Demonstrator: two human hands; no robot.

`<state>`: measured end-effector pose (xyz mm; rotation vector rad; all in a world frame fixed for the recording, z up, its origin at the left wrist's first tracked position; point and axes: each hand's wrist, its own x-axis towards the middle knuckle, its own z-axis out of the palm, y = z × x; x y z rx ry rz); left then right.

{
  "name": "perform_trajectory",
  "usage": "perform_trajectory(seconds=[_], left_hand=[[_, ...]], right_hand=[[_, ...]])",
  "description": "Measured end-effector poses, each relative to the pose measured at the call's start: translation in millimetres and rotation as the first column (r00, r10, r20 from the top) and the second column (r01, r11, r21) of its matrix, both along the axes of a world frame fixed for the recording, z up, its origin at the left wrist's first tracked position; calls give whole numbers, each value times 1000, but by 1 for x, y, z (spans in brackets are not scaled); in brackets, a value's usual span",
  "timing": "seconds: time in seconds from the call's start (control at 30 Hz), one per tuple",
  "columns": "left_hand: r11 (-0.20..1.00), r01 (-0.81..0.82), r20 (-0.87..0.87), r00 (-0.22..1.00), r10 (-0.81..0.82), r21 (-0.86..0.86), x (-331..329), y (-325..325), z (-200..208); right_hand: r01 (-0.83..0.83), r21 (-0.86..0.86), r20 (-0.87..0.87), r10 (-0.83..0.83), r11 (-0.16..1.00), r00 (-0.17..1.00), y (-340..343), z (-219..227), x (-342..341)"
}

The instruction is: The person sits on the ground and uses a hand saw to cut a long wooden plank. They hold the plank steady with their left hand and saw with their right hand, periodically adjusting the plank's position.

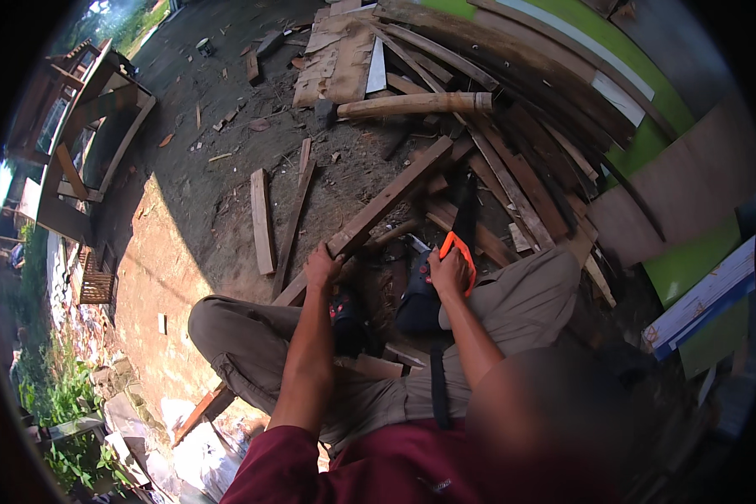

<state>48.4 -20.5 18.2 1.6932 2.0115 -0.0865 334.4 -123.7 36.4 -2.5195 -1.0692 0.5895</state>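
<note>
My left hand (321, 267) is closed around a long brown wooden beam (392, 190), which slants from beside my left knee up toward the woodpile. In my right hand (449, 274) is the orange handle of a handsaw (471, 250). Its dark blade points away from me, right of the beam, and seems apart from it; the teeth cannot be made out. Between my knees are my feet in dark shoes (417, 301), close below both hands. A thin light-coloured piece (418, 244) shows just left of the saw handle.
Stacked planks (521, 168) and a round pole (416, 104) lie ahead and to the right. Two loose wood strips (263, 220) rest on the dirt left of the beam. Green panels (693, 260) stand at far right, a wooden frame (101, 143) at far left.
</note>
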Motion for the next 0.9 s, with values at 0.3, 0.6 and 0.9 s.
perform_trajectory(seconds=[0.3, 0.6, 0.9], left_hand=[[999, 48, -65, 997, -48, -1, 1, -1, -3], [997, 61, -10, 998, -60, 41, -1, -1, -8], [991, 97, 26, 995, -100, 90, -12, 0, 2]], right_hand=[[-10, -438, 213, 114, 899, 970, -5, -46, 19], [-64, 181, 52, 56, 981, 997, 125, -73, 70], [-126, -4, -121, 124, 992, 985, 190, -91, 72]])
